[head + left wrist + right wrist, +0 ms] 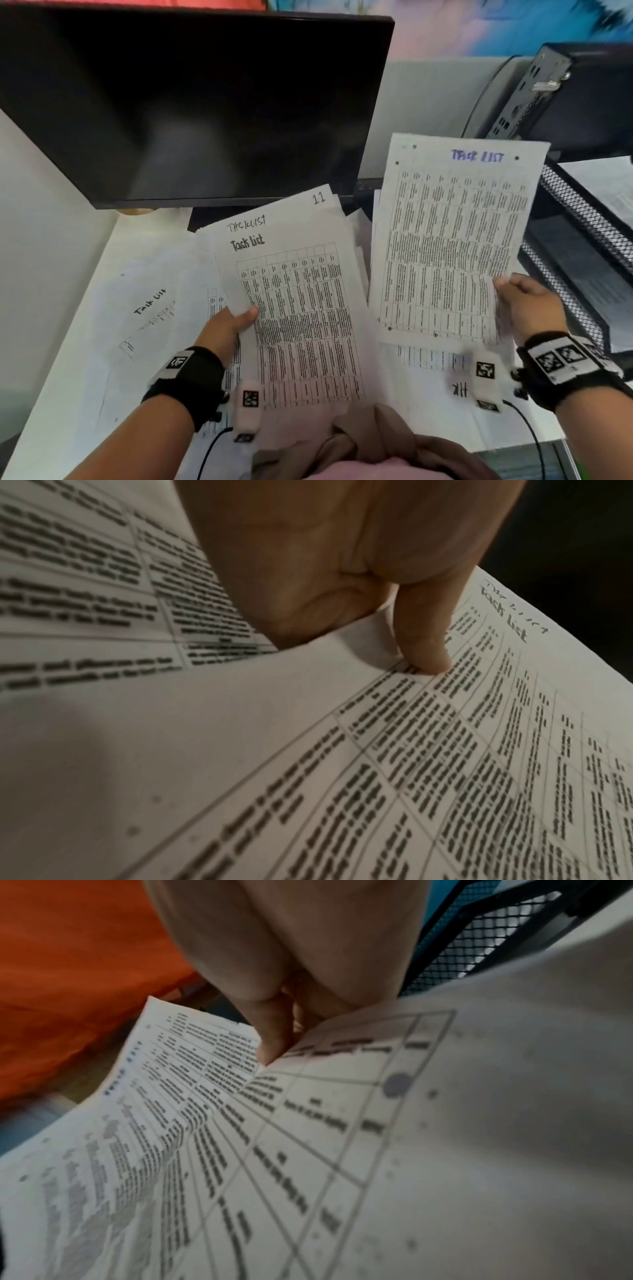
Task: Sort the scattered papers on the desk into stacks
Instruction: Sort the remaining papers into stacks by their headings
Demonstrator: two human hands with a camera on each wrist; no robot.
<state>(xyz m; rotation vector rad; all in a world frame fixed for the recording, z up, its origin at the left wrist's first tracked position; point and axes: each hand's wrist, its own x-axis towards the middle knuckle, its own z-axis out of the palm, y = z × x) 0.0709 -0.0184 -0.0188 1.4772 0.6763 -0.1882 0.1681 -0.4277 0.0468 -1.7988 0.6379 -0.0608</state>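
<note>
The left hand [228,325] pinches a sheaf of task lists [294,308] at its left edge, thumb on top, above loose papers [144,308] on the desk; the right hand [529,305] pinches a single sheet [452,240], probably single, by its lower right corner; the monitor [191,102] crowds behind, the mesh tray [582,212] lies close on the right

White papers [448,240]; blk mesh tray [579,205]

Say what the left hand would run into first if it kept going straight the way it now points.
Probably the monitor. The left hand, holding a sheaf of task-list papers by its left edge, points up and away towards the dark screen, and nothing else shows in that line. Depth is unclear, so it might pass under the screen's lower edge.
</note>
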